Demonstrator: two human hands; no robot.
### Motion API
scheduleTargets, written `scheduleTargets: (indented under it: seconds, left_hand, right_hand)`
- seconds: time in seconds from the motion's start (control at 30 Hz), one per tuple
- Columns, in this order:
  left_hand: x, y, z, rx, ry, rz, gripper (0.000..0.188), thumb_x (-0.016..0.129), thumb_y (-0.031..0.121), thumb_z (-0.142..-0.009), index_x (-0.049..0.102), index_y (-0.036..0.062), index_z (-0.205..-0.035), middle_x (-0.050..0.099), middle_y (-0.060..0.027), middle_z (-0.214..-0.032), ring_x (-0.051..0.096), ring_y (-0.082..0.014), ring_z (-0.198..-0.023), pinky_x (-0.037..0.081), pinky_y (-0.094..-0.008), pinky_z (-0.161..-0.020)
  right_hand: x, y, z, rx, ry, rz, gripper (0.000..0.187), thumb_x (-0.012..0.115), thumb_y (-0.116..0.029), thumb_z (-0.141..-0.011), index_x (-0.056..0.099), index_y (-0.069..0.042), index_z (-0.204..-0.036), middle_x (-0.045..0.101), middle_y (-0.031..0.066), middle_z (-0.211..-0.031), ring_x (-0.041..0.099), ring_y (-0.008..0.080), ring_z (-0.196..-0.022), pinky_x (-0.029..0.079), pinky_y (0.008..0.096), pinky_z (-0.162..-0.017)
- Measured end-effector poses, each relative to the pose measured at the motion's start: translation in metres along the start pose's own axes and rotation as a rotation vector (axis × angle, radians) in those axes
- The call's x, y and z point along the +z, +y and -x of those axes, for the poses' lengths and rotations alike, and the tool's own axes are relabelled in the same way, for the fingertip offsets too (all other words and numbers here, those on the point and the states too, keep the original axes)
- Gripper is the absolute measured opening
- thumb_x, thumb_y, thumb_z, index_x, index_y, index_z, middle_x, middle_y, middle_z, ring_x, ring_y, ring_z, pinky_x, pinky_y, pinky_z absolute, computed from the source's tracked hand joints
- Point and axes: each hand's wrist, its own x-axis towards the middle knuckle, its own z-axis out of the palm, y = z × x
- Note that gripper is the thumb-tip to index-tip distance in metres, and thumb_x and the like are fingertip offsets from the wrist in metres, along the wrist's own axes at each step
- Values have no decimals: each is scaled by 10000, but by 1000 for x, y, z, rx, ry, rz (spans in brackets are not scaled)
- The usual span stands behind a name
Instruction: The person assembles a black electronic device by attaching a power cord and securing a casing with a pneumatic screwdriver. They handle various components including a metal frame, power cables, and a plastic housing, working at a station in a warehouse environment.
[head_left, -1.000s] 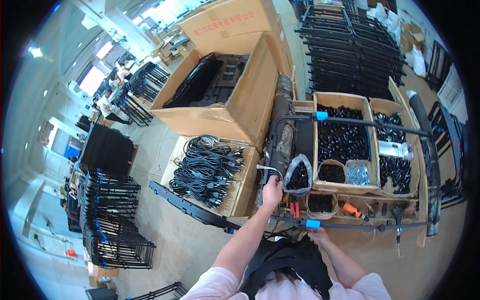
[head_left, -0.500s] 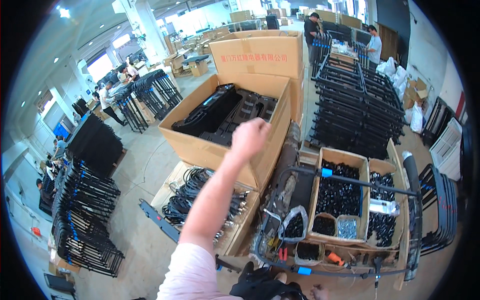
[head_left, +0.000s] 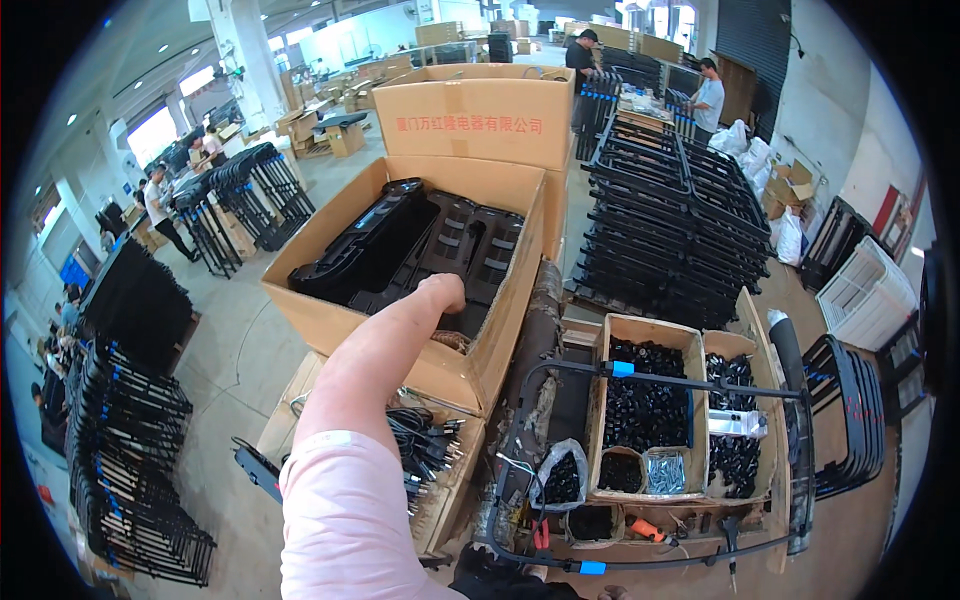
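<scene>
My left arm, in a pale pink sleeve, stretches forward over an open cardboard box (head_left: 408, 362). My left hand (head_left: 442, 293) is closed, its fingers curled over the near part of the box. Whatever they may hold is hidden behind the hand. Inside the box lie black moulded plastic parts: a long housing (head_left: 375, 235) at the left and a ribbed panel (head_left: 475, 245) beside it. Only a sliver of my right hand (head_left: 612, 593) shows at the lower edge, near a black tube frame (head_left: 715, 385) with blue bands; its fingers are mostly out of sight.
Black cables (head_left: 425, 440) lie below the box. To the right, a wooden bin (head_left: 598, 400) holds small black parts and a tub of screws (head_left: 665, 472). An orange-handled tool (head_left: 650, 528) lies in front. Stacked black frames (head_left: 670, 240) stand behind; co-workers are farther off.
My left hand has moved from above the box's right side to over its near inside. The view has shifted, so the surroundings sit farther left. Less of my right hand shows.
</scene>
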Motion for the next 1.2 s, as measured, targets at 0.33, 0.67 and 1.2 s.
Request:
scheduleTargets:
  seconds: [0.33, 0.67, 1.2]
  left_hand:
    - [-46, -20, 47, -170, 706, 578, 316, 520, 238, -1030, 648, 32, -1231, 720, -309, -1246, 693, -475, -1201, 547, -565, -1020]
    - [13, 77, 281, 689, 468, 1889, 193, 627, 257, -1088, 672, 69, -1089, 598, 65, -978, 529, -51, -993, 452, -256, -911]
    - [321, 189, 339, 223, 148, 1589, 334, 637, 323, -1055, 688, 2, -1131, 754, -162, -1024, 746, -322, -930, 589, -431, -830]
  right_hand:
    - [-96, -216, 102, -148, -327, 177, 530, 674, -327, -1049, 627, 37, -1431, 706, 262, -1348, 708, 351, -1201, 537, 453, -1038]
    - [-121, -421, 1, -722, -51, -423, 775, 703, -522, -1003, 545, 42, -1511, 724, 158, -1315, 687, 217, -1179, 509, 367, -1057]
    - [-76, -388, -68, -528, -375, -1230, 384, 522, -296, -1151, 602, -30, -1417, 711, 97, -1339, 689, 246, -1205, 547, 433, -1061]
